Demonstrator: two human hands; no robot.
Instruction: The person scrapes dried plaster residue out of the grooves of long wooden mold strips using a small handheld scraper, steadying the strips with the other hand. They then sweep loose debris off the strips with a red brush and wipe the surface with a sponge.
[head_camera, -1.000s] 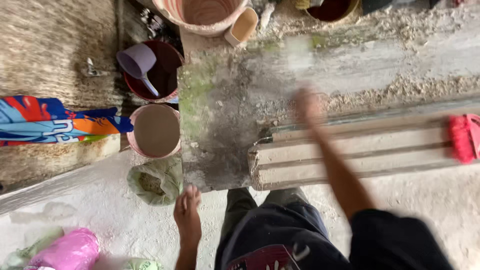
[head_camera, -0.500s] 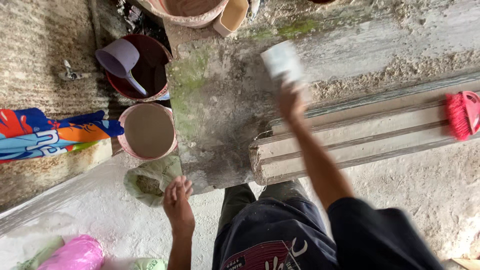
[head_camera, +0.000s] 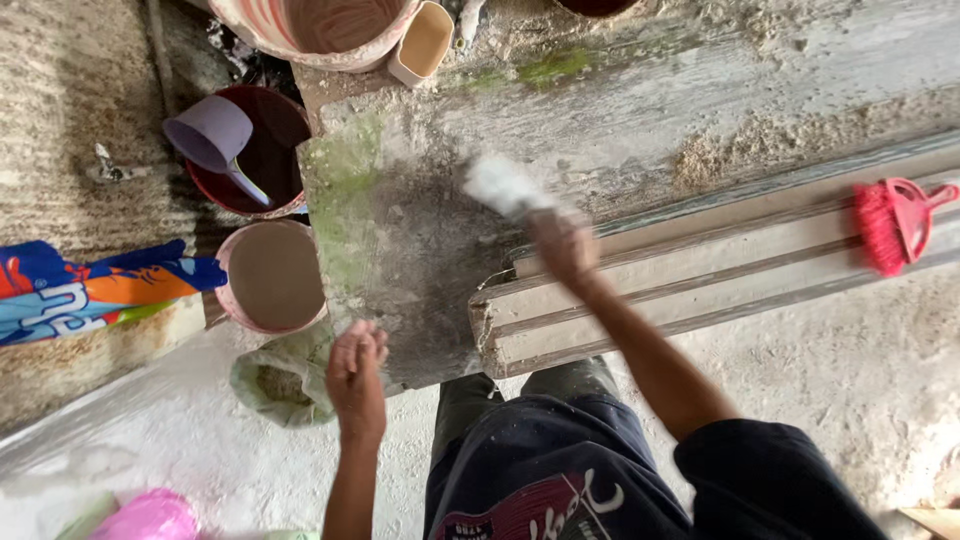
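My right hand grips a pale wide brush or scraper, blurred by motion, and holds it over the damp grey patch of a concrete slab. Just below that hand lies a long white moulded bar running to the right. At the slab's near left corner, my left hand rests with fingers loosely curled and nothing in it.
A red hand brush lies on the moulded bar at the right. Left of the slab stand a pink bucket, a dark red bucket with a lilac scoop, a large tub and a grey-green bag.
My right hand has swept the pale tool from the upper right down and leftwards onto the damp patch. My left hand has stayed by the slab's near left corner.
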